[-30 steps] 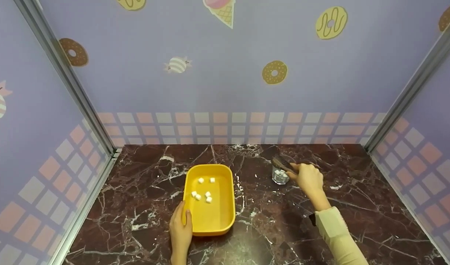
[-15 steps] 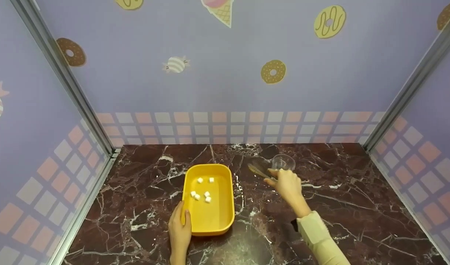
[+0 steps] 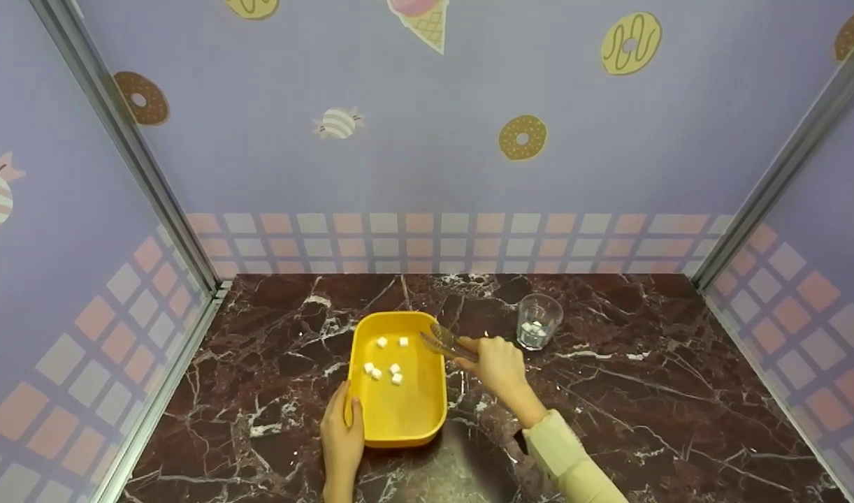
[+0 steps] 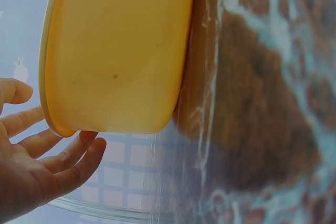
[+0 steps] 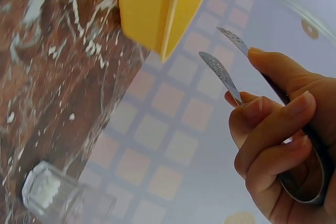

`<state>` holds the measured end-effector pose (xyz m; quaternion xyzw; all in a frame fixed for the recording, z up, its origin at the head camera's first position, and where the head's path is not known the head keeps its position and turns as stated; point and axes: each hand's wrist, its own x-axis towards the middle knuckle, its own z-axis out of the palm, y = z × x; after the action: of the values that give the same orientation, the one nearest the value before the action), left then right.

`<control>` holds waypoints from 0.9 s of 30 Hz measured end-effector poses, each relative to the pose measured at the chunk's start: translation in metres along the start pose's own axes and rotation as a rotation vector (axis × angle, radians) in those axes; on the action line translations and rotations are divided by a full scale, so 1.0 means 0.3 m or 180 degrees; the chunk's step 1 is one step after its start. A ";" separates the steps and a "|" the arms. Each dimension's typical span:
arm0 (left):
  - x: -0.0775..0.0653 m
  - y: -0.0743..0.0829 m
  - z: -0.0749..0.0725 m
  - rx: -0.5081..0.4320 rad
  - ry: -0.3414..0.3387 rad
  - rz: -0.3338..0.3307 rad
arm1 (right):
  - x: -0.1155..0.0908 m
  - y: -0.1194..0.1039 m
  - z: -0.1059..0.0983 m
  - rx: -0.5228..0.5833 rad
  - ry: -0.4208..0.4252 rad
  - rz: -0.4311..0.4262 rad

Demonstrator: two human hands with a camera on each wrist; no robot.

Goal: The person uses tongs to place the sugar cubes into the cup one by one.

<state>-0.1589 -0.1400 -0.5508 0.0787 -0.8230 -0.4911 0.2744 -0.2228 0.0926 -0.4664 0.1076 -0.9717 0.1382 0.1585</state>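
A yellow rectangular tray (image 3: 399, 416) sits on the dark marbled table, with several small white cubes (image 3: 395, 378) lying in it. My left hand (image 3: 343, 433) grips its left side near the front corner, the thumb over the rim. In my right hand (image 3: 500, 367) I hold metal tongs (image 5: 223, 74) with perforated tips. The tongs' tips stand apart over the tray's right rim, and nothing shows between them. To the right of the tray, a clear glass (image 3: 539, 318) stands upright with several white cubes at its bottom.
The marbled tabletop (image 3: 650, 412) runs back to a purple patterned wall (image 3: 427, 175). Side walls with metal corner posts (image 3: 769, 181) close off the left and right.
My right hand has carried the tongs from the glass leftward to the tray's right rim. The cubes in the tray lie as before, and the left hand keeps its place.
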 end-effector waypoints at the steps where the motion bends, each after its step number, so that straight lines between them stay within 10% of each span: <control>1: -0.001 0.000 0.000 0.0005 0.0006 0.0007 | -0.001 -0.009 0.006 -0.0019 -0.0007 -0.0022; 27: -0.005 -0.010 0.008 -0.0062 0.0086 0.0156 | -0.020 -0.156 0.148 -0.0735 -0.0330 -0.0396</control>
<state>-0.1592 -0.1392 -0.5548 0.0624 -0.8160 -0.4912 0.2982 -0.2176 0.0361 -0.4980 0.1556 -0.9795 0.0097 0.1275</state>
